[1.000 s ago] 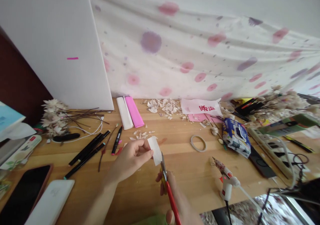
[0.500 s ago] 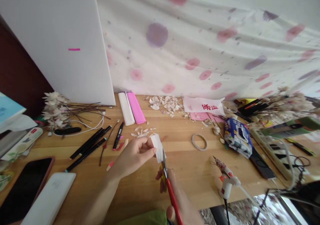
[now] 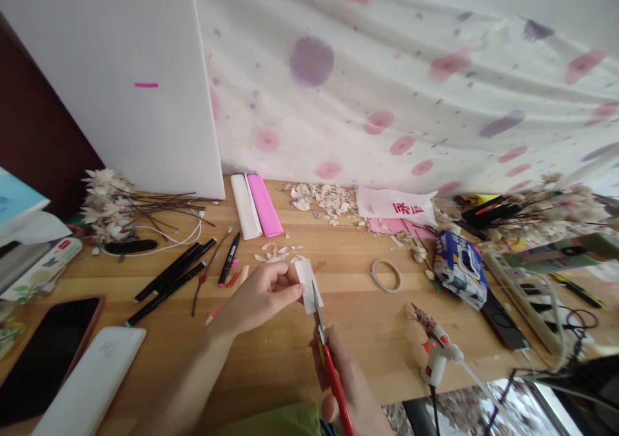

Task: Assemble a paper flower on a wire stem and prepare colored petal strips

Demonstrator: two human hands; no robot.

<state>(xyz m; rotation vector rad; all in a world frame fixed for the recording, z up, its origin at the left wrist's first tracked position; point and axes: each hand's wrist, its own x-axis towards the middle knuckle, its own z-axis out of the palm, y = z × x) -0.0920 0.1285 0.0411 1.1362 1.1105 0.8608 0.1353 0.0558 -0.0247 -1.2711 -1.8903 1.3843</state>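
Pinched in my left hand (image 3: 265, 297) is a small white paper strip (image 3: 307, 286), held upright above the wooden table. My right hand (image 3: 341, 371) is wrapped round red-handled scissors (image 3: 333, 375), whose blades point up and lie against the right part of the strip. How far the blades are apart is hard to tell. Beyond the strip lie loose pale petal-like pieces (image 3: 278, 253), with a larger heap (image 3: 329, 200) farther back. A white roll (image 3: 245, 207) and a pink roll (image 3: 265, 205) of paper rest at the table's back.
Black markers (image 3: 169, 271), a phone (image 3: 51, 352) and a white case (image 3: 91, 381) are on the left. To the right are a tape ring (image 3: 385, 276), a glue gun (image 3: 438, 352) with its cord, a blue packet (image 3: 460, 265) and a power strip (image 3: 525, 300).
The camera view has shifted slightly. My right hand and the scissors have moved a little relative to the paper strip, which remains in my left hand.
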